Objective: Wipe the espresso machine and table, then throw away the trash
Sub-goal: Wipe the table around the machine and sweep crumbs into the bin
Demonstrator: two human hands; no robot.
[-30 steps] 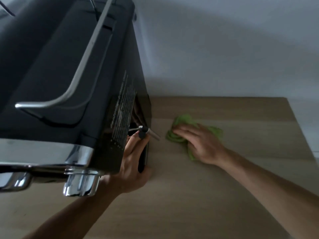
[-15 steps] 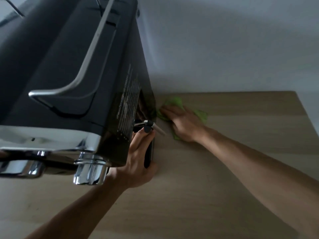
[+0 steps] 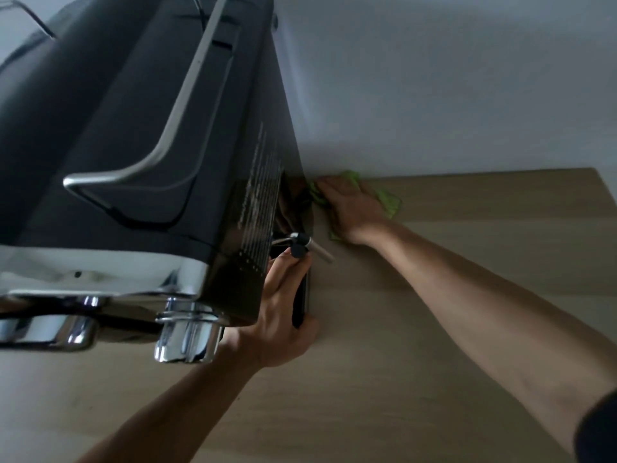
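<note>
The right grip (image 3: pixel 354 212), fingers flat on the crumpled green cloth (image 3: pixel 389 202), has slid it across the pale wooden bench (image 3: pixel 467 329) to the wall, tight beside the black-and-chrome espresso machine (image 3: pixel 133 145). The left grip (image 3: pixel 283 315) lies flat, bracing the machine's side. The bench wipe seems to be reaching its far corner.

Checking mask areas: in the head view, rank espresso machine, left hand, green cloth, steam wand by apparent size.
1. espresso machine, also nearest the camera.
2. left hand.
3. green cloth and steam wand: alike, unranked; the cloth lies mostly hidden under the right hand.
</note>
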